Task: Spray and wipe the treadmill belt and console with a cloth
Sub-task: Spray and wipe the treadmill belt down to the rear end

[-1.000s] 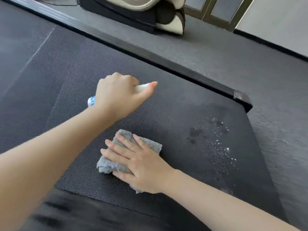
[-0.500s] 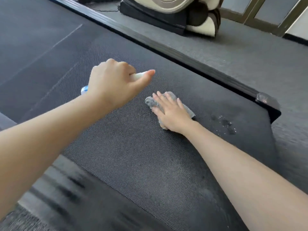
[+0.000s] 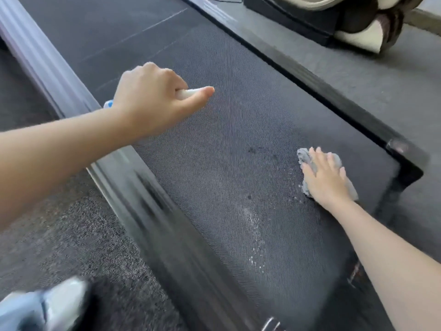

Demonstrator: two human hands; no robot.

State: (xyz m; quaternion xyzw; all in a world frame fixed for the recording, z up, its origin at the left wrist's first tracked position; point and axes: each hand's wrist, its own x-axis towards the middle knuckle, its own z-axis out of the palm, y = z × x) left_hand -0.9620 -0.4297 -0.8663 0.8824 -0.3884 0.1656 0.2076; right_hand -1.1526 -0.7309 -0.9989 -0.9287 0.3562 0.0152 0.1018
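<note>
Grey cloth (image 3: 305, 158) lay bunched under the right hand (image 3: 324, 179), whose straight fingers pressed it flat onto the treadmill belt (image 3: 214, 168), near the belt's right edge and just short of the black side rail (image 3: 310, 83) and its end cap (image 3: 405, 163). Open belt stretched to its left, dotted with wet droplets (image 3: 256, 247). The left hand (image 3: 152, 101) hovered over the belt's left half, fingers curled round a spray bottle (image 3: 188, 93), thumb lying along its white top. Both hands were well apart. A blurred left rail (image 3: 148, 199) bordered dark speckled floor (image 3: 71, 235), where a pale shoe (image 3: 64, 304) showed. A cream-and-black machine (image 3: 334, 20) stood beyond the right rail.
</note>
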